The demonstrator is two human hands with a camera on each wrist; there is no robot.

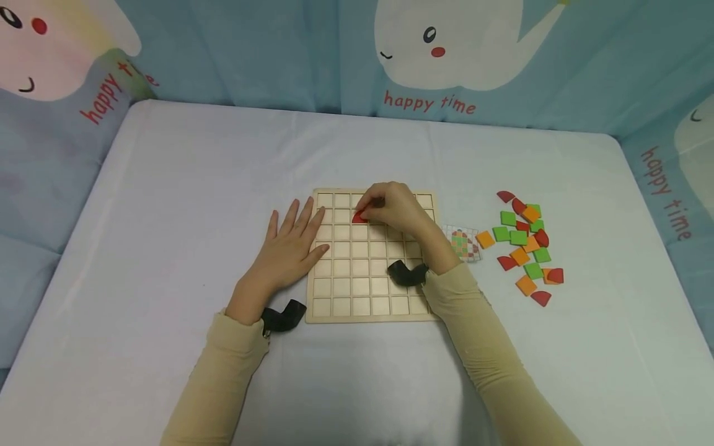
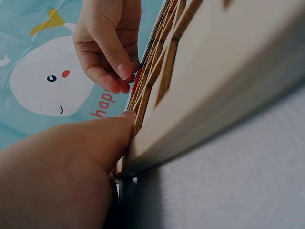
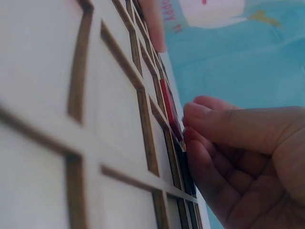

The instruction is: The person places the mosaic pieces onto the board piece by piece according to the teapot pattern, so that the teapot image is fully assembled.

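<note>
A wooden grid board (image 1: 370,321) lies on the table, its square cells bare around a red quarter-round tile (image 1: 357,218). My right hand (image 1: 397,207) reaches over the board from the right, thumb and fingers bent together at the edge of that tile. In the right wrist view, the red tile (image 3: 170,107) stands at one cell, with the fingertips (image 3: 194,110) right at its end. My left hand (image 1: 287,248) lies with fingers spread, its thumb and fingertips resting on the board's left edge. The left wrist view shows the left thumb (image 2: 119,126) along the rim.
Right of the board lies a small printed pattern card (image 1: 465,243). Beyond it are scattered loose tiles: green squares (image 1: 518,238), orange squares (image 1: 526,285) and red quarter-rounds (image 1: 541,298). Blue curtains (image 1: 268,56) hang behind the white table (image 1: 195,186).
</note>
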